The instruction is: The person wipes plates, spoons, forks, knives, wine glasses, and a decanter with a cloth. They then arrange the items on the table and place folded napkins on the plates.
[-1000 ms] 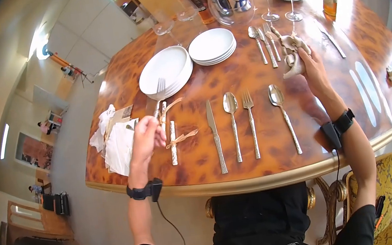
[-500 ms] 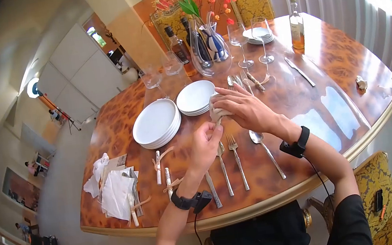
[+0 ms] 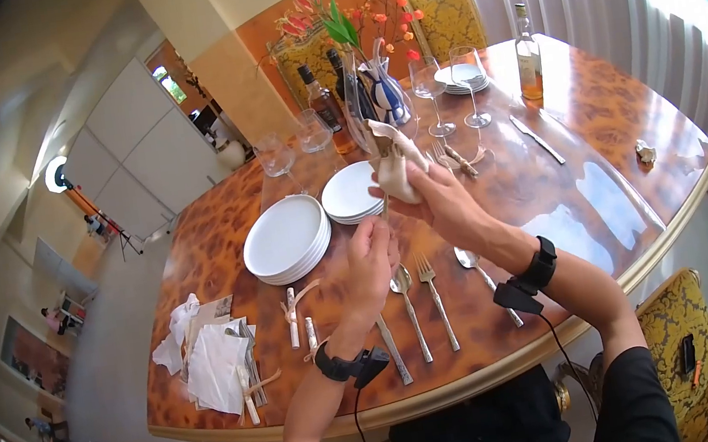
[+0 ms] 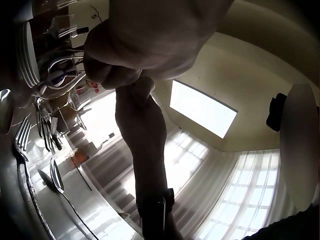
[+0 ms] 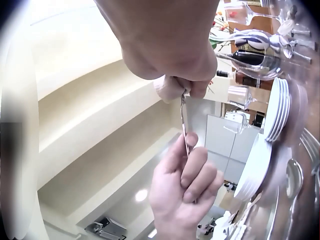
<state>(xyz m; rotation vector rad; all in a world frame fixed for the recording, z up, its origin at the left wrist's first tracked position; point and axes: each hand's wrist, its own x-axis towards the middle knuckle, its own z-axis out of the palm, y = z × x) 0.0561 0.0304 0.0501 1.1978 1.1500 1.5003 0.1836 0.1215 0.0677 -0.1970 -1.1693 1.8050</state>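
In the head view my left hand (image 3: 369, 264) pinches the handle of an upright utensil. Just beyond it my right hand (image 3: 445, 200) grips a beige cloth (image 3: 398, 166) around the utensil's upper part. The right wrist view shows the thin metal utensil (image 5: 183, 120) running between my left fingers (image 5: 196, 170) and my right hand (image 5: 165, 45); its head is hidden there. Below on the table lie a knife (image 3: 394, 350), a spoon (image 3: 412, 312), a fork (image 3: 438, 299) and another spoon (image 3: 487, 279).
Two stacks of white plates (image 3: 285, 239) stand behind my left hand. Napkins (image 3: 217, 369) and ribbon-tied cutlery lie at the left. Wine glasses (image 3: 429, 90), bottles (image 3: 528, 64) and a flower vase (image 3: 387, 96) stand at the back. A crumpled item (image 3: 645, 151) lies at right.
My hands have come together over the table from either side, bringing the fork in my left hand to the cloth in my right. The view has tilted up and shifted.
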